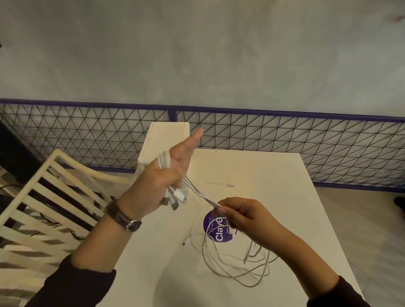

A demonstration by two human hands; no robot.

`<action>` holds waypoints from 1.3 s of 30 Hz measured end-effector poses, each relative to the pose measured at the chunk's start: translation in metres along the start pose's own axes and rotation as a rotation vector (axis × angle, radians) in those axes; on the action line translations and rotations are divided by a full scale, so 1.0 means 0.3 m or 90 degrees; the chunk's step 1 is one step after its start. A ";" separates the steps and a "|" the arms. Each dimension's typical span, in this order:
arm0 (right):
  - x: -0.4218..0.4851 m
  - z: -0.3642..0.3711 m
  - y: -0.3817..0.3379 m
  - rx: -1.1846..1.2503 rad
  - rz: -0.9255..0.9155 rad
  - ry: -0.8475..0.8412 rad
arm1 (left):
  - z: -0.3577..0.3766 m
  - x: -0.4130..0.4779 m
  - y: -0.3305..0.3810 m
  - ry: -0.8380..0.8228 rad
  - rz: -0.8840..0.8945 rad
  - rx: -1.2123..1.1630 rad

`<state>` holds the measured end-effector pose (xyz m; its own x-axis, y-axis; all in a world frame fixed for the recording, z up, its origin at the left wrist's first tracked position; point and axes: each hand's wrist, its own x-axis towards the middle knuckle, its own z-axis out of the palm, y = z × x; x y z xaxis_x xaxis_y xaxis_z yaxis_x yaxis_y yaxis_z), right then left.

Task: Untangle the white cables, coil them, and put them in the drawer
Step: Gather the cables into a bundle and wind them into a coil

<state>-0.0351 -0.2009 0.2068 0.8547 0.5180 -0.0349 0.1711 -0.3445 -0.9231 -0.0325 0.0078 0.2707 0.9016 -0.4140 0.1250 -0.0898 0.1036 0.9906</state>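
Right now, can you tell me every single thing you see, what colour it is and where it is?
held cables: a bunch, white, looped round the left hand, strands running to the right hand
loose cables: a tangle, whitish, on the table
sticker: one, purple, round, on the table
table: one, white, in front
box: one, cream, at the table's far left edge
chair: one, cream, slatted, left
mesh fence: one, purple, behind the table
watch: one, dark strap, left wrist
left hand: grips the held cables
right hand: pinches their strands
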 end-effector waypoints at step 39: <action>0.039 -0.210 -0.134 -0.017 -0.165 -0.069 | 0.164 -0.081 -0.154 -0.494 -0.269 0.135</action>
<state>-0.0011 -0.2304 0.2675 0.7236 0.6716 0.1590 0.3914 -0.2096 -0.8960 -0.0709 -0.0314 0.2247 0.3456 -0.8807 -0.3238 0.0386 -0.3315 0.9427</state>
